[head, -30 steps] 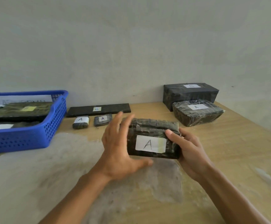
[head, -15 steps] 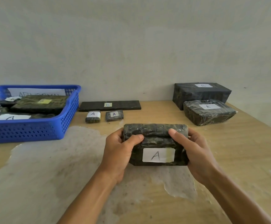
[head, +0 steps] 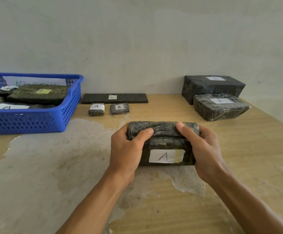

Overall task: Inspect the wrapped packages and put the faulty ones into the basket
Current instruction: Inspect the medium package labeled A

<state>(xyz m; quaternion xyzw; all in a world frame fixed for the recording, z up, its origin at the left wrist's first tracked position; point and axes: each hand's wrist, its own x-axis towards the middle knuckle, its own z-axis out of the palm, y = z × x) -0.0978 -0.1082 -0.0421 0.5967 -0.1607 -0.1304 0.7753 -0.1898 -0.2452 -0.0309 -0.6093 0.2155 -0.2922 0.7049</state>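
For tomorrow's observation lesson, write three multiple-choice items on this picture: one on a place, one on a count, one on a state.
1. Where is the blue plastic basket?
A. Far left of the wooden table
B. Far right
C. On the floor

2. How many small wrapped packets lie before the flat black slab?
A. One
B. Two
C. Four

3. The dark wrapped package labelled A is
A. lying untouched
B. in the basket
C. gripped by both hands

Answers: A, the basket is at the left edge; B, two small wrapped packets; C, left hand and right hand curl round it.
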